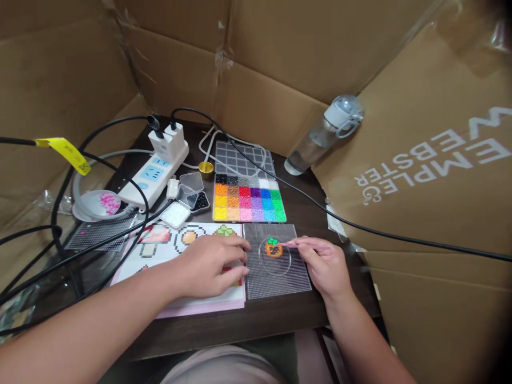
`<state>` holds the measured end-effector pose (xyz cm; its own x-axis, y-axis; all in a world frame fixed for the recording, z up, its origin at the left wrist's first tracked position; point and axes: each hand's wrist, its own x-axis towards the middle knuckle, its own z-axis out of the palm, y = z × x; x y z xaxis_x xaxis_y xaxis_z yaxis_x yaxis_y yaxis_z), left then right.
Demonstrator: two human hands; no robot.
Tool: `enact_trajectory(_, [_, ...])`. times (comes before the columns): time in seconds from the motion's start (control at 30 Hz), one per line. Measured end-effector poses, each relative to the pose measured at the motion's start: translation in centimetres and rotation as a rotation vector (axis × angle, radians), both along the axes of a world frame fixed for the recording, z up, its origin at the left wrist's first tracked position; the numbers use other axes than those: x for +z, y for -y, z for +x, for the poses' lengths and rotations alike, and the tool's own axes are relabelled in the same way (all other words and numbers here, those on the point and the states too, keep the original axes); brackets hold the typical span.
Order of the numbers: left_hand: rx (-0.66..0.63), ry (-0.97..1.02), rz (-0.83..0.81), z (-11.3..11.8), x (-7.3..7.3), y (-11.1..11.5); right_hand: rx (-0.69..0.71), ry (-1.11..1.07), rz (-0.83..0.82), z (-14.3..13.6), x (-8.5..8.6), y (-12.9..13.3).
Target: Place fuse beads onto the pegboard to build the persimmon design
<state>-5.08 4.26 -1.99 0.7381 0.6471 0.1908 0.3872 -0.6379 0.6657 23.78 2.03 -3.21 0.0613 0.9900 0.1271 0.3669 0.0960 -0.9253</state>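
My right hand (326,269) pinches slim pink tweezers (295,246), whose tip reaches the right edge of a small bead figure (274,250). That figure is orange with dark marks and a green top, and lies on a clear pegboard (260,288). A round transparent outline (280,273) surrounds it on the board. Palm down, my left hand (212,264) rests over printed pattern sheets (208,303), with fingers apart and slightly curled. Its fingertips come to the pegboard's left edge, and nothing shows in its grasp. Pixel pictures on the sheets are partly covered by that hand.
Behind the pegboard sits a sorted bead box (240,221) with its gridded lid (222,152). Small bead cases (176,214), a power strip (138,184) and a white dish (86,205) stand left. A water bottle (310,138) leans back right. A black cable (304,192) crosses above; cardboard walls (276,90) enclose the table.
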Motion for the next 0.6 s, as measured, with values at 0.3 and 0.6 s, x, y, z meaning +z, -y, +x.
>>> enact_trajectory(0.3, [-0.005, -0.004, 0.003, 0.0, -0.2, 0.0, -0.005, 0.151, 0.034, -0.9, 1.0, -0.1])
enact_trajectory(0.6, [-0.006, -0.01, 0.009, 0.1, -0.1, 0.0, 0.008, 0.109, 0.05, -1.2, 0.9, 0.0])
